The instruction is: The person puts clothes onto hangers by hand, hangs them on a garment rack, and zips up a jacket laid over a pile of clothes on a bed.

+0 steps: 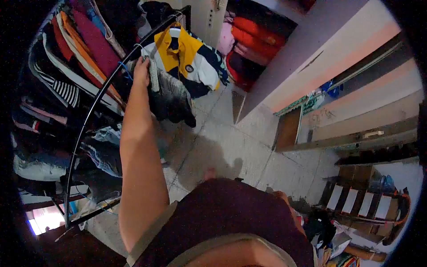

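My left hand (141, 70) reaches up to the black clothes rail (95, 95), its fingers closed at the top of a faded grey-black garment (167, 95) with a light band along its edge. A pale hanger hook shows on the rail just above the fingers. Right behind it hangs a yellow, white and navy jacket (182, 55) with a round badge, on a white hanger (175, 33). At the right side of my dark maroon top, a bit of skin (281, 196) shows, perhaps my right hand; its fingers are hidden.
Many clothes (82, 42) hang on the rail's left side, with folded jeans (104, 151) lower down. An open door panel (284, 58) stands at the right, beside red bedding (255, 33). A slatted rack (360, 202) and piled items lie at lower right on the tiled floor (249, 155).
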`<state>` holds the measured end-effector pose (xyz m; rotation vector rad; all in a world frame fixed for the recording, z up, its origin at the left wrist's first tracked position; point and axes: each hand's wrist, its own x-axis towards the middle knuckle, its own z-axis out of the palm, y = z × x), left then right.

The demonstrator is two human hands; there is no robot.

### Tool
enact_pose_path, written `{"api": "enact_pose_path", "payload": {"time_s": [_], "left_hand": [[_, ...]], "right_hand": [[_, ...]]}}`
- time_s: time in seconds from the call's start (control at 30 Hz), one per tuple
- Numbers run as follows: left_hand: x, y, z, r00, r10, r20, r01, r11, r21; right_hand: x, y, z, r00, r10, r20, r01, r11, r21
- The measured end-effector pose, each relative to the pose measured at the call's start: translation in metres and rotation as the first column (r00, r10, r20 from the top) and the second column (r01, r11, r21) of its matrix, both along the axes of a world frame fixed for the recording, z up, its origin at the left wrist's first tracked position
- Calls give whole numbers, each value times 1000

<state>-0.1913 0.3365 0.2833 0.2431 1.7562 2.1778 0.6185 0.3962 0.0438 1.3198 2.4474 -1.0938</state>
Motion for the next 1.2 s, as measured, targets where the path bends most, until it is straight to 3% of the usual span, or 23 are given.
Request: {"api": "enact_pose_path", "payload": {"time_s": [0.03, 0.1, 0.13, 0.17, 0.2, 0.23, 0.27, 0.37, 0.4, 0.43, 0.47, 0.5, 0.53, 0.57, 0.6, 0.63, 0.67, 0.7, 0.73, 0.77, 0.83, 1.03, 1.2], "left_hand": [[-3, 0, -5, 998, 15, -67, -18, 999, -40], [-31, 1, -51, 937, 40, -346, -127, 964, -232], [-7, -4, -46, 827, -20, -561, -277, 854, -440], [37, -9, -33, 659, -82, -748, -312, 875, -370], [56, -10, -44, 717, -233, -658, -175, 853, -492], [69, -14, -69, 573, -372, -731, -208, 796, -568], [89, -15, -73, 705, -433, -562, -79, 740, -669], [74, -22, -129, 983, -178, -47, 127, 841, -526], [89, -26, -122, 999, -22, 49, 46, 823, -566], [108, -30, -114, 982, 134, 131, -27, 791, -611], [108, -35, -133, 994, -90, -56, 9, 600, -800], [104, -41, -155, 914, -361, -184, -38, 376, -926], [132, -39, -169, 869, -431, -242, 37, 545, -837], [158, -30, -200, 473, -797, -375, -64, 393, -917], [172, -25, -227, -62, -931, -360, -249, 363, -898], [204, -9, -245, 560, -828, -12, 366, 261, -893], [238, -11, -250, 579, -756, 306, 765, 373, -525], [312, -24, -199, 561, -760, 329, 800, 395, -451], [283, -8, -306, 611, -682, 402, 747, 328, -578], [315, -5, -303, 418, -792, 445, 708, -23, -706], [387, -5, -279, 271, -840, 470, 733, -137, -667], [529, -42, -216, -7, -867, 498, 701, -359, -616], [628, -38, -219, -275, -826, 492, 527, -558, -641]], "right_hand": [[18, 1, -24, 998, 42, 49, -42, 999, -19], [-22, -17, 45, 965, -183, 187, 201, 976, -80], [-41, -24, 75, 922, -290, 256, 323, 942, -96], [-19, -27, 51, 945, -234, 230, 245, 969, -23], [8, -30, 19, 962, -177, 210, 170, 984, 52], [30, -36, -7, 973, -119, 197, 95, 987, 128], [36, -47, -12, 962, -79, 262, 30, 982, 187], [61, -76, -16, 944, 58, 326, -169, 931, 323], [73, -85, -11, 958, 132, 256, -221, 906, 360], [76, -99, 5, 989, 35, 143, -77, 950, 304], [80, -113, 19, 997, -73, 28, 64, 970, 236], [78, -138, 38, 921, -381, -81, 383, 923, 19], [96, -172, 42, 862, -505, -54, 505, 863, -10], [114, -203, 47, 783, -621, -32, 621, 783, -34], [138, -232, 27, 832, -546, 97, 536, 837, 108], [146, -261, 18, 873, -415, 257, 382, 908, 171], [155, -289, 9, 871, -276, 407, 204, 956, 212], [138, -305, 32, 551, -822, 144, 835, 546, -75], [163, -335, -18, 943, -315, 109, 250, 883, 397], [177, -367, -44, 862, -507, 3, 492, 839, 234], [183, -420, -78, 605, -785, -137, 790, 613, -24], [128, -573, -48, 194, -980, -53, 971, 199, -135], [105, -660, -65, 89, -990, 113, 992, 78, -99]]}}
